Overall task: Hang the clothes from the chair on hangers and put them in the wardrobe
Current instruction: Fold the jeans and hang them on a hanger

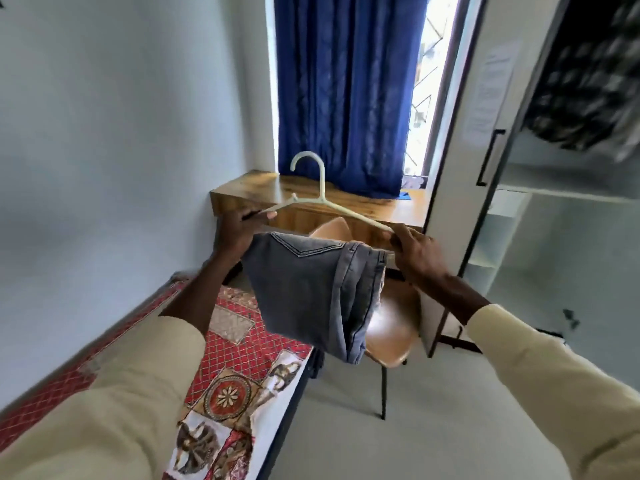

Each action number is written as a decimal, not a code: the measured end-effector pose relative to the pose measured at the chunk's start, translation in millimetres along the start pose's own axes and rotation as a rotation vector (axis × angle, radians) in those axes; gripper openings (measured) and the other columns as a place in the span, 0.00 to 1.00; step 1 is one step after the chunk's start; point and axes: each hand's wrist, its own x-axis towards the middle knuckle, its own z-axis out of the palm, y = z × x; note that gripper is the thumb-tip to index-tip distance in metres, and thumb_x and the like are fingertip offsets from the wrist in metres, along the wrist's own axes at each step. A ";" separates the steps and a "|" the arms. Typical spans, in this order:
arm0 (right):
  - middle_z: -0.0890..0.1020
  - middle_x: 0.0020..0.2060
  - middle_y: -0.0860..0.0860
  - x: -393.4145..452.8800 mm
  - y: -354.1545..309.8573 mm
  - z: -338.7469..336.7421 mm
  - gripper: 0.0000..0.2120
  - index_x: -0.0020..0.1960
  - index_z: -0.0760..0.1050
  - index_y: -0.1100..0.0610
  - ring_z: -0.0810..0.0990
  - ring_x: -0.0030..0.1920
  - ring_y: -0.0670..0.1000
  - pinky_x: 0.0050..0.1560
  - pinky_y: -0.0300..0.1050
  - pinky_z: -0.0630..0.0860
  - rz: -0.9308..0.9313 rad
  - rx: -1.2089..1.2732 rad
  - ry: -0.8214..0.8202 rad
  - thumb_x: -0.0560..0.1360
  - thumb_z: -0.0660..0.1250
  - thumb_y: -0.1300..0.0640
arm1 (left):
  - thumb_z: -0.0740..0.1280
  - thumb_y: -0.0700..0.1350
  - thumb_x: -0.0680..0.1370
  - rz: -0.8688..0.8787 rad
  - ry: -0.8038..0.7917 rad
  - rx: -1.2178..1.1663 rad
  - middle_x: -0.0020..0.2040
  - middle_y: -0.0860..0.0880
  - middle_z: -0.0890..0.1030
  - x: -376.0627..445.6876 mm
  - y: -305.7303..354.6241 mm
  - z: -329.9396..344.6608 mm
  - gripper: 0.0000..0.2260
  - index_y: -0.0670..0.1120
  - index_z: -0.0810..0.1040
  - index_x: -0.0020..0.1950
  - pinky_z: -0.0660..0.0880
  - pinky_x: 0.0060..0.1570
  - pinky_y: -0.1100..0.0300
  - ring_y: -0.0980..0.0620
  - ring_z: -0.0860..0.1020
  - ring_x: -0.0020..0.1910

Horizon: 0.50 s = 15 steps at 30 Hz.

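A pair of grey jeans point(311, 289) hangs folded over the bottom bar of a pale plastic hanger point(320, 188), held level in front of me. My left hand point(235, 230) grips the hanger's left end and touches the jeans. My right hand point(414, 249) grips the right end. Behind and below the jeans stands the brown wooden chair point(394, 323); its visible seat is bare. The wardrobe point(519, 209) stands open at the right, with a patterned dark garment point(588, 81) hanging inside at the top.
A bed with a red patterned cover point(235, 368) lies at the lower left. A wooden desk point(311, 195) stands under the window with a blue curtain point(346, 91). The wardrobe door point(460, 168) stands open beside the chair. Pale floor spreads at the lower right.
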 end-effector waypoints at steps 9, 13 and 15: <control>0.79 0.30 0.57 -16.7 172.8 -84.7 0.11 0.46 0.73 0.60 0.72 0.23 0.57 0.25 0.35 0.59 0.185 -0.209 0.215 0.81 0.61 0.53 | 0.72 0.47 0.76 0.034 -0.183 0.096 0.59 0.39 0.81 87.9 29.0 262.4 0.19 0.40 0.79 0.64 0.70 0.61 0.53 0.40 0.77 0.61; 0.78 0.31 0.56 -16.4 261.4 -113.6 0.16 0.46 0.72 0.59 0.74 0.25 0.60 0.23 0.50 0.73 0.256 -0.299 0.296 0.81 0.55 0.48 | 0.68 0.46 0.78 0.017 -0.238 -0.064 0.67 0.41 0.76 109.9 60.4 385.1 0.25 0.43 0.69 0.73 0.69 0.66 0.49 0.40 0.74 0.65; 0.78 0.31 0.56 -13.9 302.7 -134.7 0.18 0.46 0.73 0.61 0.74 0.25 0.60 0.23 0.51 0.73 0.279 -0.348 0.332 0.81 0.55 0.47 | 0.66 0.45 0.79 0.041 -0.190 -0.111 0.68 0.40 0.74 110.0 86.2 439.7 0.24 0.41 0.67 0.74 0.66 0.67 0.49 0.40 0.72 0.67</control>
